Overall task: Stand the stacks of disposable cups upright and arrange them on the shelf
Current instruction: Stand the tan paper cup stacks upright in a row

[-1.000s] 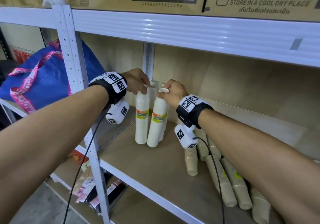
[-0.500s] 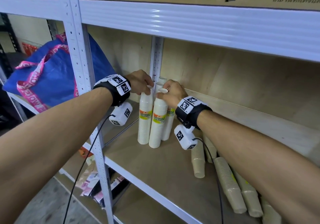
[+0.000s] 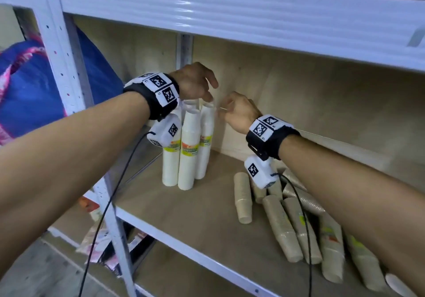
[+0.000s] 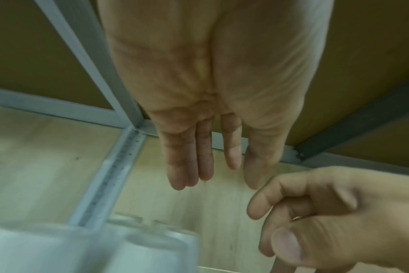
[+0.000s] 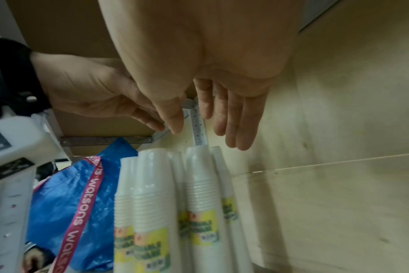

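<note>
Left grip (image 3: 195,82) and right grip (image 3: 236,110), fingers slack.

Five white stacks (image 3: 189,149), upright.

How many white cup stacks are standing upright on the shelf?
5, clustered at the back left of the shelf: leftmost stack, front stack, middle stack behind it, right stack, rightmost stack. Others may be hidden.

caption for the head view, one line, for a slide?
Both hands, left and right, open above upright white cup stacks; brown stacks lie on the shelf.
</note>
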A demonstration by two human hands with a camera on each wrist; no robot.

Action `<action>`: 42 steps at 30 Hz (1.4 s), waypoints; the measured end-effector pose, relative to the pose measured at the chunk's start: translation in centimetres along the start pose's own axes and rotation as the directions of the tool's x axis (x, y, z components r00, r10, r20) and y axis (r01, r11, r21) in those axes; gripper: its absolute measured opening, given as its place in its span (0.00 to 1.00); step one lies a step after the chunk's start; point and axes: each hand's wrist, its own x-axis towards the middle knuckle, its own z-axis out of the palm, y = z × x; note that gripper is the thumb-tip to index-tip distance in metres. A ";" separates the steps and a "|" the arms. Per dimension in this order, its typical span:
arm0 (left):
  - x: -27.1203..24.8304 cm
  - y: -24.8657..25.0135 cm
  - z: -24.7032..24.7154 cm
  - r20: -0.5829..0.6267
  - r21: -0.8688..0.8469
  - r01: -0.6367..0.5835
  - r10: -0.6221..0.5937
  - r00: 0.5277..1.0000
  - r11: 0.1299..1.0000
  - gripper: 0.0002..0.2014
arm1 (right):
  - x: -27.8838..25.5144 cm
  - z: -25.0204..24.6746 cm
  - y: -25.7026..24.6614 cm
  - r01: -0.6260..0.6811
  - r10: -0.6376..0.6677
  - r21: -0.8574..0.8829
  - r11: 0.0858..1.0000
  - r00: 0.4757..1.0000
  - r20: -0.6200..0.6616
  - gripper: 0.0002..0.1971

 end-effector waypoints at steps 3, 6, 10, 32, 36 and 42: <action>0.7 2.5 2.7 0.046 0.026 -0.077 0.075 0.996 0.997 0.17 | -1.6 -1.1 3.0 -0.098 0.098 -0.052 0.994 0.995 0.007 0.18; 1.1 4.1 6.2 0.129 0.034 -0.132 0.127 0.984 0.991 0.18 | -3.6 -1.8 6.4 -0.220 0.223 -0.094 0.971 0.975 0.015 0.22; 0.7 4.8 11.8 0.318 0.009 -0.169 0.157 0.935 0.986 0.21 | -7.5 -2.0 10.6 -0.344 0.355 -0.154 0.926 0.933 0.053 0.24; -3.4 0.1 26.4 0.616 0.198 -0.427 0.227 0.754 0.883 0.31 | -19.8 2.3 17.5 -0.512 0.566 -0.279 0.812 0.808 0.163 0.35; -3.2 -0.1 27.1 0.624 0.210 -0.512 0.290 0.726 0.833 0.35 | -20.5 3.0 16.9 -0.518 0.584 -0.299 0.801 0.786 0.201 0.44; -3.7 -0.6 27.6 0.584 0.258 -0.604 0.376 0.719 0.754 0.33 | -20.6 2.9 16.4 -0.533 0.610 -0.327 0.781 0.765 0.210 0.45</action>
